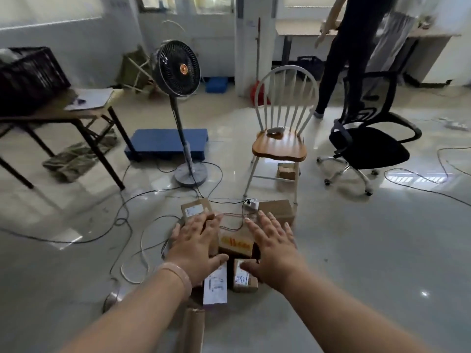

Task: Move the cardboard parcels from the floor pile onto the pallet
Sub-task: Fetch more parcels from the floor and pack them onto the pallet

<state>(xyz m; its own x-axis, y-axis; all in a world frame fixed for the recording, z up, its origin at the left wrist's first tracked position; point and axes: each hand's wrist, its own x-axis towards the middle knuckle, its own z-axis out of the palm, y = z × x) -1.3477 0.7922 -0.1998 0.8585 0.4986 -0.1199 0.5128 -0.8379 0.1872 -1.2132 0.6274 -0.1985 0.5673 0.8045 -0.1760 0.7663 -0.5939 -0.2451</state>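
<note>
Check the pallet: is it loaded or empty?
Empty. The pallet shows a bare blue top; the parcels all lie on the floor, apart from it.

- No text can be read with certainty.
- Small parcel (245, 282), lower centre: white label with blue handwritten marks, perhaps digits, too blurred to read.
- Flat parcel (215, 289) beside it: white label, faint blue print, illegible.
- Middle parcel (235, 242): orange-red printed characters, unreadable.
- Far parcel (195, 208): white label, illegible.
</note>
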